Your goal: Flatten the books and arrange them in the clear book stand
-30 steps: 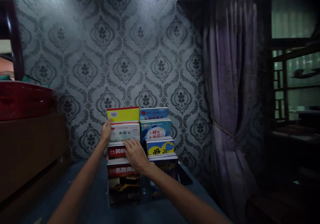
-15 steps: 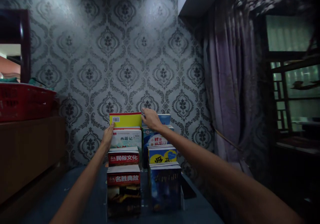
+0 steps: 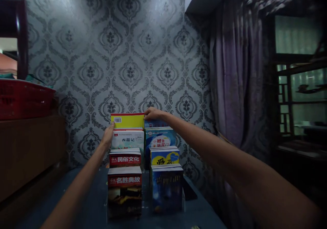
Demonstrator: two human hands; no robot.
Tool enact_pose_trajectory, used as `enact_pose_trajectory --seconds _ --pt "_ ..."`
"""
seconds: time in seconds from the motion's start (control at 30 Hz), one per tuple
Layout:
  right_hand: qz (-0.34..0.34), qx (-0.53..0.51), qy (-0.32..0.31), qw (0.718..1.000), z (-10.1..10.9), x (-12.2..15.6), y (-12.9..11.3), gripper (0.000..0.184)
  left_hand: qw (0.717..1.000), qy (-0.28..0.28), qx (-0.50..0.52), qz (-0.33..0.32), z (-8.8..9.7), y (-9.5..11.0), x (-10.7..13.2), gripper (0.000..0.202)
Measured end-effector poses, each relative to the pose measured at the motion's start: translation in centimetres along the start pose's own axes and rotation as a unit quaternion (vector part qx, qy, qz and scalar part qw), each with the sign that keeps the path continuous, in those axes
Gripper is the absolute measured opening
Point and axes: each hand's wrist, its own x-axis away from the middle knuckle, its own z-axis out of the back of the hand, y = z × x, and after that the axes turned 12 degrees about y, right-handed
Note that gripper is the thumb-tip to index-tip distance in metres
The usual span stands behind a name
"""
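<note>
Two stepped columns of books stand on a dark blue table against the wallpapered wall. My left hand lies against the left side of the left column, fingers up by the yellow book and the white book below it. My right hand reaches over the top edge of the blue book at the back of the right column, fingers curled on it. Lower books include two red-banded ones and a dark blue one in front.
A red basket sits on a brown wooden cabinet at the left. A purple curtain hangs at the right, beside a dark window with shelves. The wall stands close behind the books.
My right hand went from the white book in the left column up to the top of the rear blue book in the right column. My left hand stayed by the left column.
</note>
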Motion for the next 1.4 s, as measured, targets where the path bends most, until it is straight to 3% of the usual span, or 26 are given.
enact_pose_trajectory --seconds 0.3,0.4,0.53,0.6,0.67,0.7,0.77,0.83,0.9,0.97,1.1,1.23,1.4 --pt "0.043 0.021 0.011 0.999 -0.1 0.3 0.6 0.018 0.999 -0.004 -0.031 -0.009 -0.1 0.6 0.4 0.031" --pt "0.072 0.042 0.032 0.996 0.0 1.3 1.5 0.026 0.992 0.024 -0.092 -0.081 0.0 1.2 0.4 0.031" --pt "0.072 0.08 0.051 0.993 0.3 2.8 3.9 0.03 0.966 0.113 -0.153 -0.174 -0.1 2.6 0.8 0.022" --pt "0.066 0.094 0.054 0.992 0.5 3.5 5.3 0.026 0.928 0.161 -0.208 -0.266 -0.8 3.5 1.7 0.02" --pt "0.058 0.1 0.059 0.992 0.8 4.0 6.6 0.025 0.836 0.175 -0.312 -0.416 -2.4 4.4 3.1 0.027" --pt "0.052 0.099 0.064 0.992 0.9 4.3 7.2 0.026 0.781 0.153 -0.363 -0.485 -3.4 4.7 3.8 0.03" --pt "0.04 0.092 0.078 0.992 1.1 4.7 8.4 0.028 0.693 0.057 -0.438 -0.57 -6.1 4.9 5.0 0.033" --pt "0.028 0.077 0.096 0.992 1.1 5.1 9.3 0.029 0.621 -0.04 -0.498 -0.604 -9.2 4.4 5.7 0.032" --pt "0.018 0.056 0.12 0.991 0.9 5.6 10.0 0.031 0.568 -0.108 -0.54 -0.612 -12.1 3.3 5.8 0.031" --pt "0.007 0.03 0.15 0.988 0.5 5.9 10.5 0.036 0.54 -0.146 -0.567 -0.605 -14.6 2.0 5.5 0.031" --pt "-0.025 -0.025 0.223 0.974 -1.2 5.9 10.9 0.053 0.522 -0.193 -0.613 -0.561 -17.6 0.4 4.7 0.032" --pt "-0.056 -0.083 0.275 0.956 -2.8 5.1 11.2 0.065 0.523 -0.185 -0.651 -0.518 -18.7 0.2 4.5 0.036" --pt "-0.067 -0.14 0.291 0.944 -3.7 4.4 11.6 0.066 0.524 -0.164 -0.67 -0.499 -19.4 0.1 4.5 0.036"
